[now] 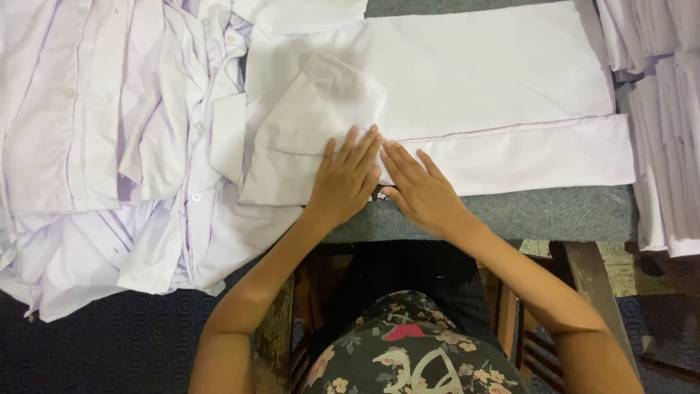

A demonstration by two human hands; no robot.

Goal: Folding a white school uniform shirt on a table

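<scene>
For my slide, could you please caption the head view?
Both hands, left and right, press a folded white shirt flat on the grey table.

Single head view, looking steeply down, close over grey table (539, 213) edge and forearms.

White garments heaped and stacked around a grey-felted counter

A rumpled heap of white buttoned shirts (109, 146) is seen at the left, draped over the edge of the grey felt-covered counter (554, 213). A stack of folded white cloth (667, 124) is piled at the right. A dark patterned floor (117, 343) is seen below, beside a wooden frame (590, 273).
</scene>
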